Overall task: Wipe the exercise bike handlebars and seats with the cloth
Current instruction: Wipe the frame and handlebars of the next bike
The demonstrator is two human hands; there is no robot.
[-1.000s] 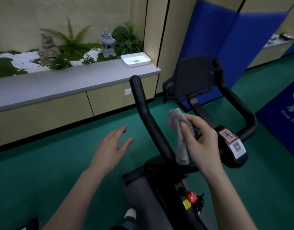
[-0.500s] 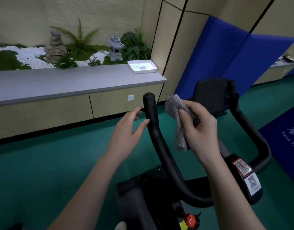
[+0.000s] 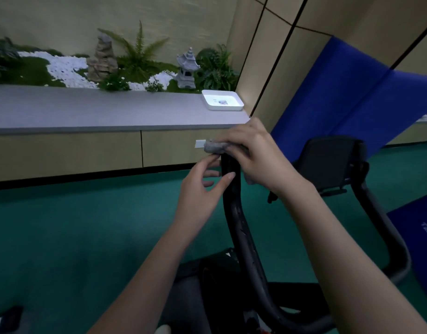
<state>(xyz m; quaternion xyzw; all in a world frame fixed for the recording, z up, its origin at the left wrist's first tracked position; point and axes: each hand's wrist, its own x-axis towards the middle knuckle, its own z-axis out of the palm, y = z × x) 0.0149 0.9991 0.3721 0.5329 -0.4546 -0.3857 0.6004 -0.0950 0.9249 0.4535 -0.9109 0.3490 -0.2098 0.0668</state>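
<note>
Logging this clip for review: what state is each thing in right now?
cloth: bunched over the tip of the left handlebar, gripped by the right hand
right hand: grips the cloth
left hand: thumb on that bar, fingers loose
left handlebar: tip covered
right handlebar: bare, untouched
white tray: on the counter, small item inside

Dim, soft indoor light with weak shadows. The white tray (image 3: 222,100) glares brightly. Wide-angle bending at the edges; slight overall blur.

Right hand (image 3: 256,155) curled above loose left hand (image 3: 203,186)
</note>
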